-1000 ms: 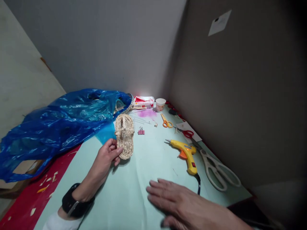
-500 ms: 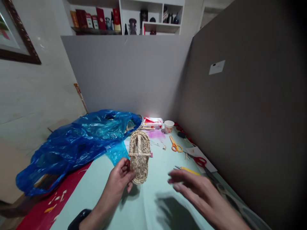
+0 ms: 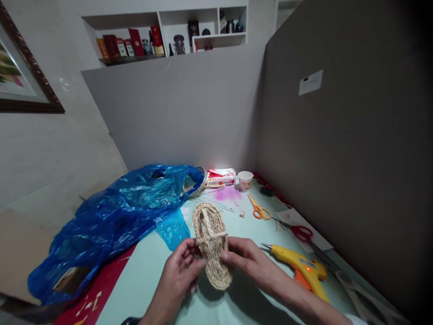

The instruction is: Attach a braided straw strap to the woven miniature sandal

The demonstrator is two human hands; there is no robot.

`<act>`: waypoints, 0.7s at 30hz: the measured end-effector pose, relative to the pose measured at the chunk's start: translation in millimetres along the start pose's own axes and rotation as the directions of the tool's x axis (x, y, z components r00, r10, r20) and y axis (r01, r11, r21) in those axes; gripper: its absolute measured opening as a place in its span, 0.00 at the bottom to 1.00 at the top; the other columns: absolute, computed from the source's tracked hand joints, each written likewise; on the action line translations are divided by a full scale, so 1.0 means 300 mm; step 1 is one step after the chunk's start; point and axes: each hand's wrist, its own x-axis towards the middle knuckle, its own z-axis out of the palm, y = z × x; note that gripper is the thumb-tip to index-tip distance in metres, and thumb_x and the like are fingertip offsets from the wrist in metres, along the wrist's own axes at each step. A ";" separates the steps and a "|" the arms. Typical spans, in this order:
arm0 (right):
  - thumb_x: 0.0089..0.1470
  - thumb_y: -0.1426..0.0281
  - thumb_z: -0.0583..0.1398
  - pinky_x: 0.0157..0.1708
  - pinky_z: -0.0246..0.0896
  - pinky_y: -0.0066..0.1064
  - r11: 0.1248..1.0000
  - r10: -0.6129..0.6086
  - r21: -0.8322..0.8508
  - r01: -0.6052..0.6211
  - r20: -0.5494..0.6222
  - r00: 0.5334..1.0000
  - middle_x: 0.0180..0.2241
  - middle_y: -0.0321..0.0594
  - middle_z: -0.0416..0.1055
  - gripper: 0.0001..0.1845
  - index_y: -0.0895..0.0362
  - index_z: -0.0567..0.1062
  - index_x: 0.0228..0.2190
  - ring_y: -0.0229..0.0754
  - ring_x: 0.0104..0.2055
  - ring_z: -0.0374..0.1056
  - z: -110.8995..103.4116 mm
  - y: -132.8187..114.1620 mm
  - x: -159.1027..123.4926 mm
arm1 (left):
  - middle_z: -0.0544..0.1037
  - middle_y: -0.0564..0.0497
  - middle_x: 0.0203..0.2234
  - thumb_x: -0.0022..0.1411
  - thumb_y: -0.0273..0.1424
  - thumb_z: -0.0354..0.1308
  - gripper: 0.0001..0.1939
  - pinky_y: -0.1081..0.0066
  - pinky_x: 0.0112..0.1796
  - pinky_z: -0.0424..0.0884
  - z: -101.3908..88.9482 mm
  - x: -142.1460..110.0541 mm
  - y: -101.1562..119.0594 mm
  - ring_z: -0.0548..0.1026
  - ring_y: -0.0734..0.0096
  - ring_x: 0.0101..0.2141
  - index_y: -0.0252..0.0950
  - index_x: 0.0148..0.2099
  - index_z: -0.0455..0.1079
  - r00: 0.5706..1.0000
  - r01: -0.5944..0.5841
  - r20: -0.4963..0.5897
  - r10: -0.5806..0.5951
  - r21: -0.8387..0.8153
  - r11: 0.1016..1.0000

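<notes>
The woven straw sandal (image 3: 214, 266) is above the table (image 3: 135, 282), gripped at its sides by the left hand (image 3: 179, 271) and right hand (image 3: 249, 259). Toward the right edge, a yellow glue gun (image 3: 292, 257) bears a label (image 3: 308, 263) too small to read.

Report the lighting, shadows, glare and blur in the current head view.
Head view, far end: bright glare at the pack; head view, left: shiny highlights on the bag; head view, lower middle: shadows on the table below the sandal and right hand; head view, right: edge fades to black, large scissors look soft and stretched.
</notes>
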 end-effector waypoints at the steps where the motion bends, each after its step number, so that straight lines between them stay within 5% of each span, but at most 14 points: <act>1: 0.57 0.54 0.61 0.36 0.58 0.32 1.000 0.020 -0.001 -0.020 0.011 1.000 0.30 0.39 0.72 0.20 0.60 0.78 0.34 0.43 0.34 0.66 0.002 0.008 -0.003 | 0.73 0.53 0.27 0.54 0.43 0.67 0.20 0.82 0.15 0.57 -0.006 0.001 -0.004 0.62 0.82 0.19 0.35 0.41 0.70 1.000 0.015 0.014 -0.015 -0.002 1.000; 8: 0.59 0.56 0.59 0.44 0.61 0.37 0.994 0.090 -0.062 -0.088 0.025 0.996 0.36 0.43 0.75 0.19 0.59 0.79 0.39 0.49 0.41 0.68 0.011 0.030 -0.019 | 0.75 0.51 0.26 0.54 0.44 0.67 0.19 0.80 0.17 0.56 -0.062 -0.011 -0.014 0.61 0.84 0.16 0.32 0.37 0.73 0.971 0.148 0.175 -0.164 0.099 0.984; 14: 0.61 0.60 0.58 0.45 0.61 0.36 0.997 0.067 -0.025 -0.066 0.036 0.997 0.37 0.42 0.75 0.17 0.60 0.77 0.41 0.47 0.41 0.68 0.007 0.014 -0.027 | 0.69 0.54 0.23 0.60 0.41 0.62 0.14 0.77 0.24 0.64 -0.075 -0.004 0.041 0.65 0.78 0.23 0.34 0.36 0.74 0.973 0.124 0.182 -0.139 0.093 0.988; 21: 0.61 0.62 0.56 0.39 0.62 0.32 0.987 0.059 -0.152 -0.058 0.000 0.998 0.33 0.39 0.73 0.13 0.58 0.76 0.34 0.44 0.37 0.67 0.014 0.004 -0.037 | 0.79 0.49 0.40 0.62 0.38 0.60 0.15 0.72 0.40 0.69 -0.034 0.010 0.098 0.74 0.66 0.39 0.39 0.50 0.76 0.985 0.171 0.020 -0.170 -0.168 0.971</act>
